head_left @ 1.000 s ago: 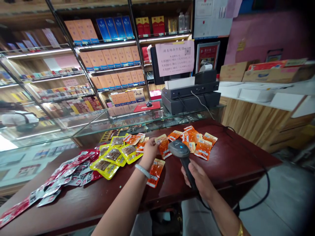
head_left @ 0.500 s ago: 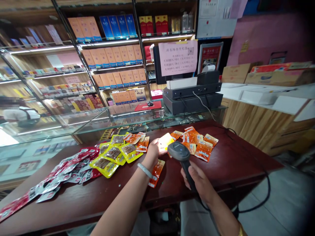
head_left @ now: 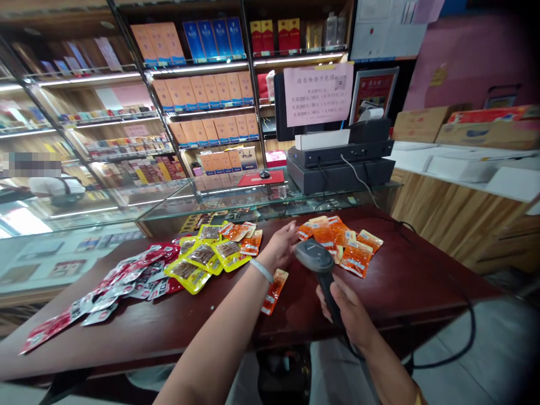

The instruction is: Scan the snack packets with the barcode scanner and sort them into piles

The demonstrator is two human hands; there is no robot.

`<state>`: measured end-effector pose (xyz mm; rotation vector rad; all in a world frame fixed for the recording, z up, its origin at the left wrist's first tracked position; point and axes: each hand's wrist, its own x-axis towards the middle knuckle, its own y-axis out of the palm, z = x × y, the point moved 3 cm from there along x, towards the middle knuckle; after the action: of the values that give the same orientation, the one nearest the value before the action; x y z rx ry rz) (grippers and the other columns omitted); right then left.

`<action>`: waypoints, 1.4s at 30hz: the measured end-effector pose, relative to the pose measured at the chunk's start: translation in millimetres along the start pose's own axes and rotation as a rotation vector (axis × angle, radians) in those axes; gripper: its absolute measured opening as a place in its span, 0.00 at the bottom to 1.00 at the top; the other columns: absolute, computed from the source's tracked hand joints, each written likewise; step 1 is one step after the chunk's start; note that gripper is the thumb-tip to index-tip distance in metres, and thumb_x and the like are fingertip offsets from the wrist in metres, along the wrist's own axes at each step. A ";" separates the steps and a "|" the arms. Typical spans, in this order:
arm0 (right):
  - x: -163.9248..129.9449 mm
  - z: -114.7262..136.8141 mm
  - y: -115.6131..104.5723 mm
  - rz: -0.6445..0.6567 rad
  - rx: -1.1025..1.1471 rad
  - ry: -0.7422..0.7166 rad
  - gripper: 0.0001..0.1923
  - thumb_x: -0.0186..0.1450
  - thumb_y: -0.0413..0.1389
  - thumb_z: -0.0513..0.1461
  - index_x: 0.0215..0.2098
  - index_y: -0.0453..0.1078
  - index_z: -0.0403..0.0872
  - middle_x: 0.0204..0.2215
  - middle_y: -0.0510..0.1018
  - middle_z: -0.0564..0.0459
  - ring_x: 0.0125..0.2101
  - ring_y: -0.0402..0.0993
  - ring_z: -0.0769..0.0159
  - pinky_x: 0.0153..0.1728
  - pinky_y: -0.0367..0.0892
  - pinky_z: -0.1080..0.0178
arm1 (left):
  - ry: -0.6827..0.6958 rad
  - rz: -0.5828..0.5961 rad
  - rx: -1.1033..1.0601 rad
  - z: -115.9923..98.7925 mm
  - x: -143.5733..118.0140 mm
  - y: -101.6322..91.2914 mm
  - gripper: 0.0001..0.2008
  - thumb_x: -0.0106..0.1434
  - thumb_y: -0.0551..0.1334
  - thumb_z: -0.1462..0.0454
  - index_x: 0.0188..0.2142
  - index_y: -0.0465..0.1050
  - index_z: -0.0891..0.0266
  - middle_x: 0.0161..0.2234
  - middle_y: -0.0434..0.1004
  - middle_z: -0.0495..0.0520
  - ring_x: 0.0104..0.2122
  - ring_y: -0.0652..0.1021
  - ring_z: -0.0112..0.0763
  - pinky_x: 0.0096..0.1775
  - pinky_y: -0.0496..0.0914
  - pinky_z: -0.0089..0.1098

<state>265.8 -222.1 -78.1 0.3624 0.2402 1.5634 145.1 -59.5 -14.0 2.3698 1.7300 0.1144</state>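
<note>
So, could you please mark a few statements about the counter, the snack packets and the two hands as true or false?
1. The right hand grips a barcode scanner. True.
2. The left hand holds a yellow packet up. False: it reaches out open, beside the orange packets, holding nothing.
3. One orange packet lies apart, under the left wrist. True.
4. The yellow packets lie right of the orange packets. False: they lie left of them.
5. The red packets are stacked on the glass case. False: they lie on the dark red table.
</note>
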 end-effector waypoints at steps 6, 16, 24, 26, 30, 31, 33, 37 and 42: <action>0.4 -1.2 -1.8 0.042 0.001 -0.011 0.19 0.67 0.52 0.55 0.36 0.65 0.47 0.25 0.66 0.57 0.19 0.58 0.74 0.18 0.55 0.69 | 0.208 -0.180 1.298 -23.7 -53.5 -55.2 0.20 0.60 0.63 0.51 0.45 0.75 0.62 0.46 0.77 0.63 0.50 0.74 0.46 0.53 0.64 0.40; -0.4 -0.6 -0.4 0.040 0.022 0.024 0.20 0.66 0.54 0.55 0.36 0.66 0.47 0.25 0.66 0.57 0.19 0.59 0.75 0.18 0.56 0.70 | -0.006 -0.102 1.567 12.3 -116.4 -77.6 0.22 0.56 0.64 0.46 0.36 0.69 0.61 0.37 0.77 0.60 0.39 0.77 0.42 0.39 0.66 0.34; -14.0 -3.4 22.3 0.110 -0.017 0.051 0.21 0.67 0.52 0.56 0.35 0.66 0.47 0.24 0.65 0.57 0.18 0.57 0.75 0.18 0.54 0.70 | 0.097 -0.382 0.519 25.8 -104.2 -89.5 0.12 0.61 0.61 0.59 0.42 0.63 0.60 0.30 0.74 0.49 0.26 0.75 0.28 0.28 0.68 0.28; -15.0 -6.2 27.1 0.129 -0.023 0.060 0.21 0.66 0.53 0.56 0.35 0.66 0.47 0.25 0.65 0.57 0.19 0.57 0.76 0.18 0.54 0.70 | 0.046 -0.355 0.205 26.1 -103.6 -85.8 0.18 0.59 0.63 0.59 0.47 0.61 0.59 0.31 0.75 0.49 0.24 0.75 0.27 0.26 0.70 0.28; -16.5 -9.5 29.0 0.098 -0.007 0.101 0.21 0.64 0.55 0.57 0.38 0.67 0.47 0.26 0.66 0.56 0.19 0.58 0.75 0.19 0.55 0.70 | 0.036 -0.319 -0.085 16.6 -107.3 -77.3 0.19 0.56 0.65 0.61 0.46 0.63 0.60 0.37 0.77 0.52 0.30 0.79 0.31 0.29 0.76 0.32; -16.9 -10.2 28.5 0.087 -0.003 0.117 0.22 0.64 0.55 0.57 0.39 0.67 0.47 0.26 0.67 0.56 0.20 0.59 0.75 0.19 0.56 0.69 | 0.043 -0.318 -0.105 14.6 -108.0 -76.7 0.19 0.56 0.65 0.62 0.46 0.64 0.61 0.37 0.77 0.53 0.31 0.79 0.32 0.30 0.77 0.33; -17.6 -11.5 27.8 0.074 0.003 0.145 0.23 0.63 0.57 0.57 0.40 0.67 0.48 0.26 0.68 0.55 0.20 0.60 0.74 0.20 0.56 0.69 | 0.060 -0.328 -0.132 13.3 -108.6 -77.4 0.18 0.56 0.65 0.62 0.45 0.65 0.61 0.39 0.77 0.55 0.33 0.79 0.33 0.30 0.77 0.34; -15.8 -11.6 30.3 0.101 0.003 0.158 0.24 0.62 0.57 0.57 0.44 0.67 0.48 0.26 0.69 0.55 0.20 0.60 0.74 0.19 0.56 0.69 | 0.100 -0.354 -0.130 17.8 -106.9 -80.1 0.20 0.57 0.64 0.62 0.49 0.64 0.60 0.41 0.76 0.54 0.33 0.79 0.32 0.31 0.78 0.34; -3.0 0.2 42.1 0.153 -0.042 0.087 0.21 0.65 0.54 0.56 0.42 0.67 0.48 0.24 0.66 0.58 0.18 0.58 0.75 0.18 0.55 0.70 | 0.116 -0.291 -0.052 26.0 -105.7 -69.8 0.20 0.58 0.64 0.60 0.50 0.66 0.60 0.44 0.75 0.56 0.34 0.78 0.31 0.28 0.77 0.29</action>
<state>226.9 -226.3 -62.4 0.2848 0.2514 1.7344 51.9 -142.5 -48.0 2.0856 2.0769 0.2525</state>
